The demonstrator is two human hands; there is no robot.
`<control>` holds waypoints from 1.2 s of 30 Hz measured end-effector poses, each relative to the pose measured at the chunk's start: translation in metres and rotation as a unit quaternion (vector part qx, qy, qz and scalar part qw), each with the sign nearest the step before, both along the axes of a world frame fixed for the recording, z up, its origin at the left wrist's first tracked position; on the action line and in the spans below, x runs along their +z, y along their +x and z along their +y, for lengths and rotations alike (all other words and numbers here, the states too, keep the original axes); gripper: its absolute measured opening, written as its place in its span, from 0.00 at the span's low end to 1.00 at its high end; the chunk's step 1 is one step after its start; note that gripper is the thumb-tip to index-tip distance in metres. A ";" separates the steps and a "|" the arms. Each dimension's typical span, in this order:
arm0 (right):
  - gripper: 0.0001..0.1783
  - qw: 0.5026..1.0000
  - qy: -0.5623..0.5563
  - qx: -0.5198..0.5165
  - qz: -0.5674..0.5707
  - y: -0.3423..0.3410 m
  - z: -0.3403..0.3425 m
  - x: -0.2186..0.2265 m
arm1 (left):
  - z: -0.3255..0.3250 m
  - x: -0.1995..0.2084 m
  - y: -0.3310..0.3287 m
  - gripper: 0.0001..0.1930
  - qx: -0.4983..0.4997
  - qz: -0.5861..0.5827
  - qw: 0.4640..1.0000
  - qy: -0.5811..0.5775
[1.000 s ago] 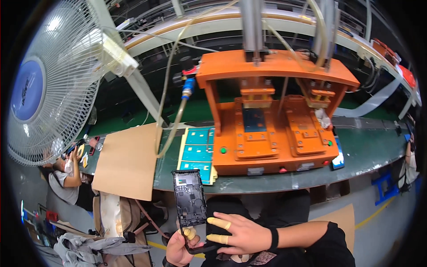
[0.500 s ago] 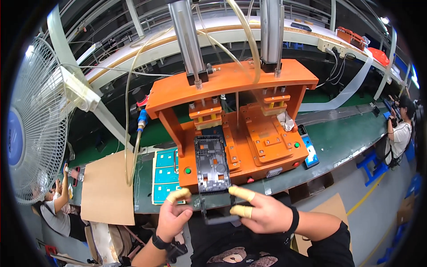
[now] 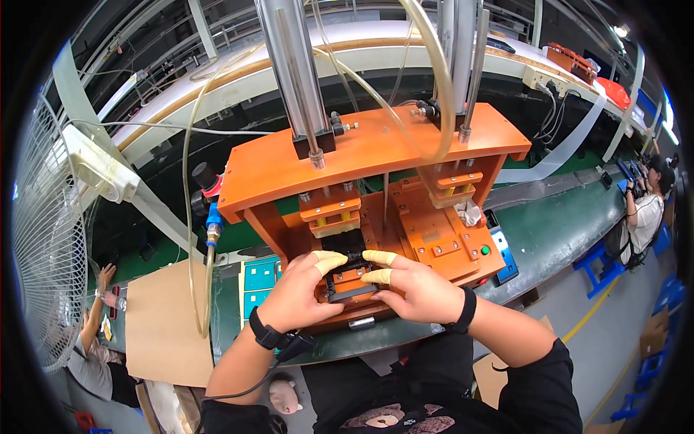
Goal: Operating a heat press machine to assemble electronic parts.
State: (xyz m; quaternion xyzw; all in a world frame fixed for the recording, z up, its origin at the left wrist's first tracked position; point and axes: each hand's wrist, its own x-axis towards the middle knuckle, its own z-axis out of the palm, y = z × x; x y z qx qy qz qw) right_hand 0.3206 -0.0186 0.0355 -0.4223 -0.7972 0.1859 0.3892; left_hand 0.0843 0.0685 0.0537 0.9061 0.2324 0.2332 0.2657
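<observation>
At the left station of an orange two-cylinder press [image 3: 376, 148], both my hands close in on a black plastic frame [image 3: 353, 294]. My left hand [image 3: 298, 293] has yellow-covered fingertips at its left side, with the thumb near its front bar. From the other side, my right hand [image 3: 421, 289] grips it with two yellow-covered fingers and the thumb. Orange fixture surface shows through the frame. Its far end reaches dark material beneath the left pressing head [image 3: 331, 215]; where one ends and the other begins I cannot tell.
The right station [image 3: 441, 249] has an orange fixture and a green button. Teal sheets [image 3: 259, 278] and brown cardboard [image 3: 166, 322] lie to the left, beside an air hose. A white fan [image 3: 54, 239] stands far left. A blue-screened device [image 3: 504, 253] lies right; people sit at both sides.
Both hands have moved forward from the press's front edge into its left station, the frame with them. The grey housing seen there before is no longer plainly visible. My view has shifted closer.
</observation>
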 end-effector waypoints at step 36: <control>0.19 0.742 -0.535 0.074 0.397 -0.118 -0.055 -0.153 | -0.091 -0.147 -0.115 0.18 0.386 0.013 0.918 0.089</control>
